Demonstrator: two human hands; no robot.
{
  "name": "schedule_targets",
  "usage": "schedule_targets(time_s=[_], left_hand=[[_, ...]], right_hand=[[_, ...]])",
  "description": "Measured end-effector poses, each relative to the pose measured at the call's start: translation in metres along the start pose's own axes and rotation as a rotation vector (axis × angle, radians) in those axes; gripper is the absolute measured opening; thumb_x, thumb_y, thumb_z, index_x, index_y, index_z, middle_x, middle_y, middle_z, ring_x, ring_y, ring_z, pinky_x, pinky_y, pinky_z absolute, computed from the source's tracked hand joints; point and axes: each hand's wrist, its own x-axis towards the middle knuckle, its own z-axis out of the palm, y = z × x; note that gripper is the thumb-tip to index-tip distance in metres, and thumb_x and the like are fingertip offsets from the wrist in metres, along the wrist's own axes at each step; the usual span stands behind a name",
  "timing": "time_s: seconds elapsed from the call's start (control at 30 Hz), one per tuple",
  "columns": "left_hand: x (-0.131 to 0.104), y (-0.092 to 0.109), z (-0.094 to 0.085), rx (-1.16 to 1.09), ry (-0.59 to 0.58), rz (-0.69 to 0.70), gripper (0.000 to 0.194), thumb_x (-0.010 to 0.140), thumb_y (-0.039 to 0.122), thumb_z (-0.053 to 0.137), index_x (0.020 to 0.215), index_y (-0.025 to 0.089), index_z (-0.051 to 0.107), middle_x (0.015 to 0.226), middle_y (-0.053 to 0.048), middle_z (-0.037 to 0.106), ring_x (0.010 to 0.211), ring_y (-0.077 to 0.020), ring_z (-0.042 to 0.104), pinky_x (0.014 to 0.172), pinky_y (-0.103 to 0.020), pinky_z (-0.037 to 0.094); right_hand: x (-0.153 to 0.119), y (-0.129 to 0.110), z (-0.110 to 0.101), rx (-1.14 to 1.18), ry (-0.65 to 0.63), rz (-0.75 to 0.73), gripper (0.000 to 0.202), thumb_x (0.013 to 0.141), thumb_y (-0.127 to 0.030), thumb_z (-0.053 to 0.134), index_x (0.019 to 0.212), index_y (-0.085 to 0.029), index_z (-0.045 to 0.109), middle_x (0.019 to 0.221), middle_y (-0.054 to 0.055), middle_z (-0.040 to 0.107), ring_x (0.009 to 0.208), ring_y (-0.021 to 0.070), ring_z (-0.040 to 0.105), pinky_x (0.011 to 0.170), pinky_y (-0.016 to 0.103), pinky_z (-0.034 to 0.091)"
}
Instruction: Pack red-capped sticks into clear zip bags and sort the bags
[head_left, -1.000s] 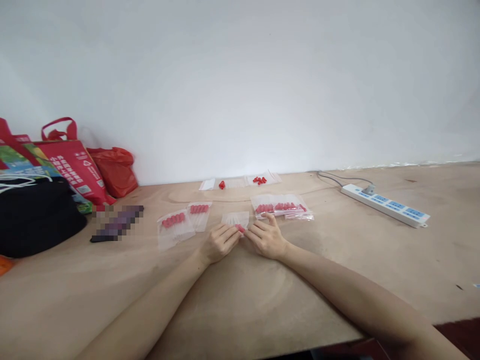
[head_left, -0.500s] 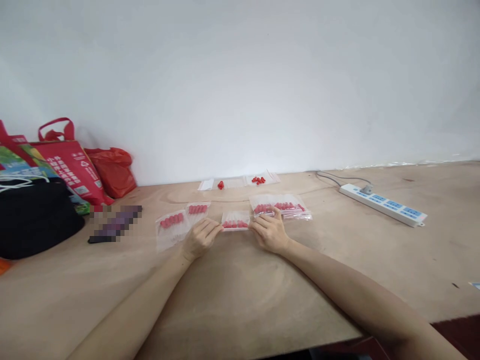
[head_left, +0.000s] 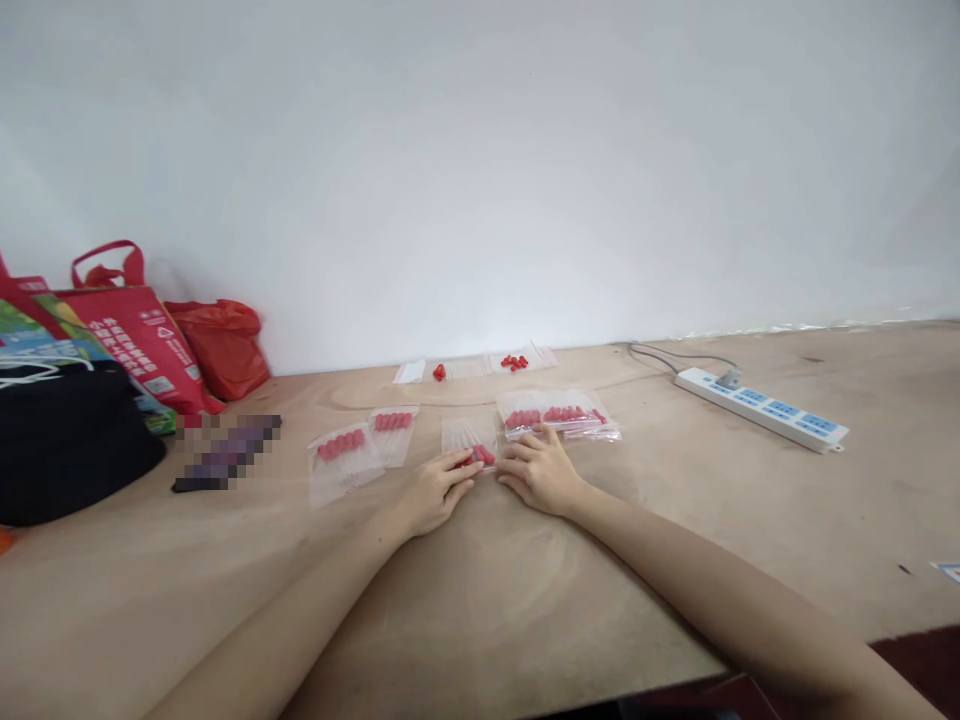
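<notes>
A small clear bag [head_left: 469,436] with red pieces lies between my two hands. My left hand [head_left: 441,492] rests with fingers stretched over the bag's lower left part, covering some red pieces. At the bag's right edge is my right hand [head_left: 541,472], its fingers spread and bent down towards the table. Just beyond it lie stacked clear bags [head_left: 571,414] with rows of red pieces. Two more filled bags, one [head_left: 341,447] farther left and one [head_left: 393,421] nearer, lie overlapping to the left of my left hand.
Near the wall, loose red pieces [head_left: 514,363] lie on clear bags. A white power strip [head_left: 763,408] is at the right. Red bags [head_left: 219,345], a black item [head_left: 71,440] and a blurred dark object [head_left: 229,455] stand or lie at the left.
My left hand has moved right and onto the bag, its fingers now spread over the red pieces. My right hand has barely shifted, and its fingers look looser at the bag's edge.
</notes>
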Motion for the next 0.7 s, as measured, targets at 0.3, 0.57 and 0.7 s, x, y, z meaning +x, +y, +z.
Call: schedule_targets(time_s=[0.3, 0.57, 0.7], left_hand=[[0.035, -0.040, 0.019, -0.057, -0.058, -0.086, 0.034, 0.086, 0.027, 0.033, 0.112, 0.020, 0.054, 0.117, -0.005, 0.054, 0.107, -0.0163, 0.051, 0.092, -0.032, 0.040], [0.033, -0.052, -0.006, 0.415, 0.079, -0.594, 0.038, 0.080, 0.037, 0.039, 0.102, 0.012, 0.057, 0.107, -0.013, 0.058, 0.106, -0.0266, 0.048, 0.092, -0.040, 0.033], [0.037, -0.071, -0.020, 0.522, -0.144, -0.959, 0.057, 0.073, 0.044, 0.047, 0.105, -0.003, 0.051, 0.105, -0.028, 0.054, 0.104, -0.0374, 0.047, 0.085, -0.045, 0.034]], right_hand=[[-0.010, 0.004, -0.006, 0.105, -0.072, 0.022, 0.016, 0.082, -0.023, 0.047, 0.082, -0.020, 0.063, 0.075, 0.003, 0.057, 0.075, 0.0148, 0.044, 0.073, 0.029, 0.029], [-0.009, 0.005, -0.005, 0.120, -0.101, 0.020, 0.017, 0.083, -0.024, 0.046, 0.082, -0.019, 0.062, 0.075, 0.003, 0.057, 0.075, 0.0147, 0.044, 0.073, 0.029, 0.030], [-0.009, 0.006, -0.004, 0.108, -0.081, 0.006, 0.016, 0.082, -0.024, 0.047, 0.080, -0.019, 0.062, 0.075, 0.003, 0.057, 0.074, 0.0144, 0.044, 0.072, 0.029, 0.031]])
